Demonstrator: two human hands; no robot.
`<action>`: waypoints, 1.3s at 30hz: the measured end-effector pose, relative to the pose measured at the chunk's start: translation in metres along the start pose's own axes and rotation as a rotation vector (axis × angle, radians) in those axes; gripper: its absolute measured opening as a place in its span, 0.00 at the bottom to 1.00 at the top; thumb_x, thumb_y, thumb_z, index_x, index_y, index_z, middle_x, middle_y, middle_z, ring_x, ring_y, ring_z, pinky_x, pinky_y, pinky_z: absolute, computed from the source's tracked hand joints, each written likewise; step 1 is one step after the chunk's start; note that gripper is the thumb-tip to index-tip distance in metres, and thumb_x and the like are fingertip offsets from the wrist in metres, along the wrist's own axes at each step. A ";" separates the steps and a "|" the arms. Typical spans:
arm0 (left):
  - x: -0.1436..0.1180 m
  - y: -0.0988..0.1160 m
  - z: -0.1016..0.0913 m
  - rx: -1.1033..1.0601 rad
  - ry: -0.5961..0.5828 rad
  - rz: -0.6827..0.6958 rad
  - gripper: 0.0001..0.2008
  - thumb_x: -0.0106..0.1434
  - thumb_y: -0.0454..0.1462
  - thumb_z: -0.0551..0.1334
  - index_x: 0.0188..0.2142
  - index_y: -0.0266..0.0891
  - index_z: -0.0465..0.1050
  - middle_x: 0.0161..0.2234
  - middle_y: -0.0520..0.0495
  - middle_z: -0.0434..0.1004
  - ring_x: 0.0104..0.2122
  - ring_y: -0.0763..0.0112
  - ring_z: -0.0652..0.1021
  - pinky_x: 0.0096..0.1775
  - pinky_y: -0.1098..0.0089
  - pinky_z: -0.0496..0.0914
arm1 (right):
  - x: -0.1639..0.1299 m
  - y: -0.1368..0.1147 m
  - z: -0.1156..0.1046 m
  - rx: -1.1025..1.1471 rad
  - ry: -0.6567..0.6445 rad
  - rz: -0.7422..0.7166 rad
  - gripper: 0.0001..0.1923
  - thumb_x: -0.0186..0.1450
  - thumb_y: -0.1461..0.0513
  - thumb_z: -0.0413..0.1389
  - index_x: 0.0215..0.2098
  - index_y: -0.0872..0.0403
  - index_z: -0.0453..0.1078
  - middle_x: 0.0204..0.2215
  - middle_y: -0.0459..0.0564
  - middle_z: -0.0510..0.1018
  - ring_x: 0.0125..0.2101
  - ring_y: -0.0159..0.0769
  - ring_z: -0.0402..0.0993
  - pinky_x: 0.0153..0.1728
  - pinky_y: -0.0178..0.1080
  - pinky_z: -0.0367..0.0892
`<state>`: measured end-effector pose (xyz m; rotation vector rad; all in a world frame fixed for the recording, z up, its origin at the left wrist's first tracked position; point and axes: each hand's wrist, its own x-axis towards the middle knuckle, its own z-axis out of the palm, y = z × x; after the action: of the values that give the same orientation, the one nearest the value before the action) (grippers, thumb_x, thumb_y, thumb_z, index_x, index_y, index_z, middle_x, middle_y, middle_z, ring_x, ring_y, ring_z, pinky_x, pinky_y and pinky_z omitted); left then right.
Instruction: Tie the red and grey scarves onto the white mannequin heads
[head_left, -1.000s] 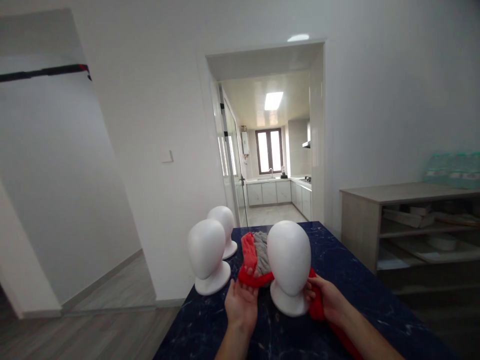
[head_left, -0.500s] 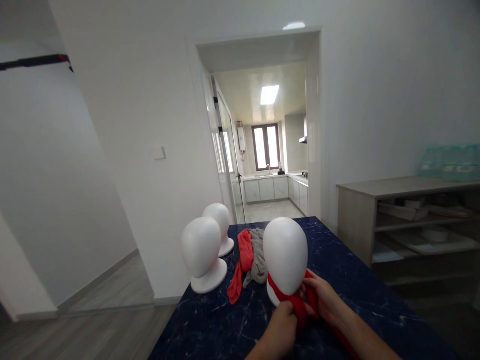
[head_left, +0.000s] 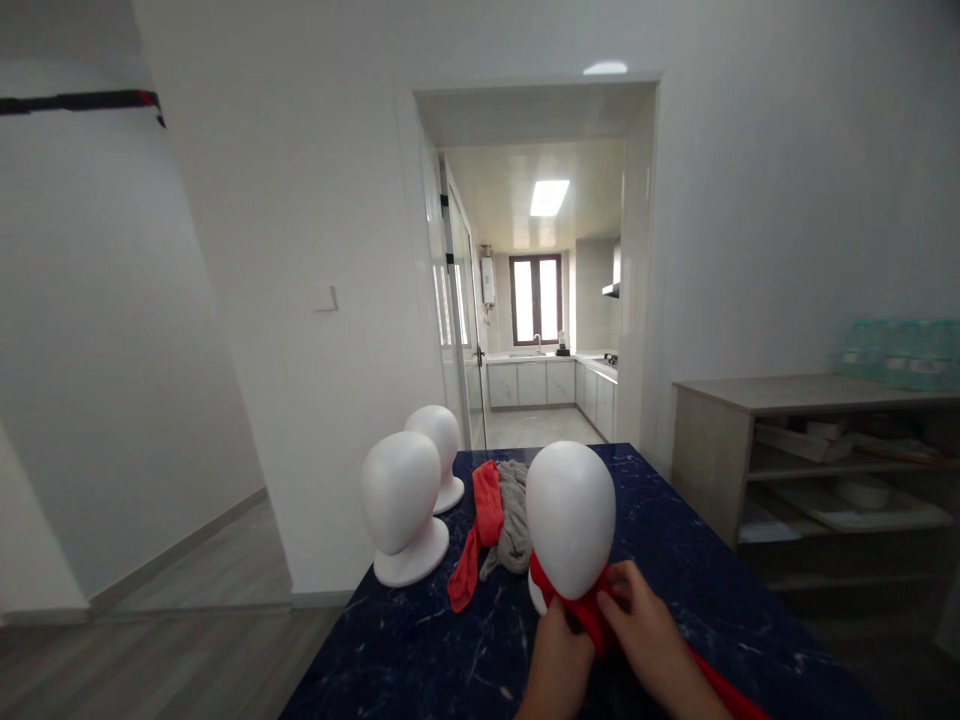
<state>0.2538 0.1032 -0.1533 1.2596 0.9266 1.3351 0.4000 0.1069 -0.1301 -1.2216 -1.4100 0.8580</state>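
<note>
Red cloth, a scarf (head_left: 581, 610), wraps the neck of the nearest white mannequin head (head_left: 570, 520), and both hands close on it at the front. The left hand (head_left: 559, 655) is curled tight around the fabric at 6 o'clock of the head's base; the right hand (head_left: 645, 640) pinches the crossing strand with fingers bent, at about 5 o'clock, and a long red tail runs from under it toward the lower right. All this sits on the dark blue marbled table (head_left: 712, 590). At 10 o'clock lie a loose red cloth (head_left: 476, 535) and a grey cloth (head_left: 515, 525), touching. Beyond them stand 2 more mannequin heads (head_left: 401, 510), bare.
</note>
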 end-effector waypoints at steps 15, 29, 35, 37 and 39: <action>-0.003 0.010 0.002 -0.001 0.025 0.007 0.19 0.57 0.35 0.69 0.50 0.39 0.81 0.45 0.37 0.87 0.47 0.45 0.83 0.53 0.54 0.74 | -0.003 0.001 0.009 -0.159 -0.066 -0.027 0.10 0.58 0.65 0.58 0.38 0.46 0.73 0.32 0.46 0.86 0.31 0.44 0.81 0.32 0.37 0.66; 0.000 0.012 -0.002 -0.704 0.135 -0.226 0.23 0.51 0.33 0.71 0.49 0.38 0.78 0.45 0.41 0.86 0.50 0.50 0.84 0.54 0.56 0.75 | 0.001 -0.003 -0.020 -0.408 -0.090 -0.195 0.13 0.62 0.66 0.54 0.34 0.46 0.80 0.41 0.53 0.82 0.43 0.44 0.75 0.48 0.41 0.67; -0.004 0.021 -0.001 -0.718 0.091 -0.239 0.23 0.53 0.35 0.73 0.50 0.39 0.77 0.49 0.39 0.85 0.52 0.51 0.83 0.57 0.57 0.74 | -0.027 0.006 -0.007 -0.218 -0.264 -0.087 0.30 0.51 0.66 0.61 0.52 0.49 0.82 0.69 0.54 0.68 0.69 0.54 0.62 0.72 0.53 0.52; -0.005 0.022 0.000 -0.700 0.091 -0.254 0.24 0.52 0.35 0.73 0.50 0.39 0.77 0.50 0.39 0.85 0.52 0.51 0.83 0.57 0.57 0.74 | -0.034 0.012 -0.002 -0.231 -0.239 -0.067 0.30 0.50 0.64 0.65 0.53 0.51 0.82 0.69 0.58 0.68 0.68 0.57 0.63 0.71 0.53 0.55; -0.006 0.021 0.000 -0.681 0.092 -0.262 0.25 0.52 0.35 0.73 0.51 0.39 0.76 0.50 0.39 0.84 0.51 0.52 0.83 0.55 0.58 0.75 | -0.038 0.017 0.001 -0.255 -0.173 -0.044 0.24 0.52 0.62 0.67 0.48 0.51 0.84 0.67 0.59 0.70 0.66 0.59 0.66 0.69 0.54 0.59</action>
<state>0.2495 0.0940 -0.1342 0.5392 0.5887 1.3422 0.4005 0.0738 -0.1554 -1.3250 -1.7212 0.7856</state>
